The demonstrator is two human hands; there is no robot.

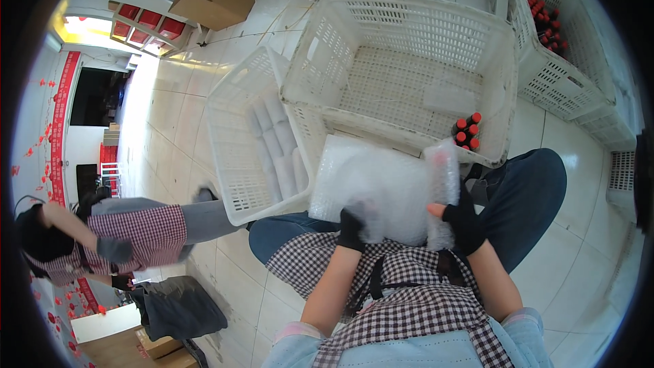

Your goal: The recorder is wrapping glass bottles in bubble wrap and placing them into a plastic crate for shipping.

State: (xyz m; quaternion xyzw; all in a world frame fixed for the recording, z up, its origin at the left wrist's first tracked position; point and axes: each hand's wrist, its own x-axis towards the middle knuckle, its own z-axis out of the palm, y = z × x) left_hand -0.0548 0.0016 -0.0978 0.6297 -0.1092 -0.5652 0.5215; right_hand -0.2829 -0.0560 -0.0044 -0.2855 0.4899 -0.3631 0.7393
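Note:
A sheet of bubble wrap (pixel 385 184) lies across my lap, against the near side of the big crate. My left hand (pixel 354 229), in a black fingerless glove, grips its near left part; the fingers are partly veiled by the plastic. Along the sheet's right edge runs a rolled length of bubble wrap (pixel 443 187), with a reddish patch showing through near its far end. My right hand (pixel 464 223), gloved alike, closes on this roll from the right, thumb on top. What is inside the roll cannot be made out.
Ahead stands a large white crate (pixel 402 3) holding several red-capped bottles (pixel 467 131). A smaller white crate (pixel 235 204) at left holds wrapped bundles (pixel 276 140). More bottles fill a crate (pixel 565 85) at far right. A person (pixel 136 235) in a checked apron is at left.

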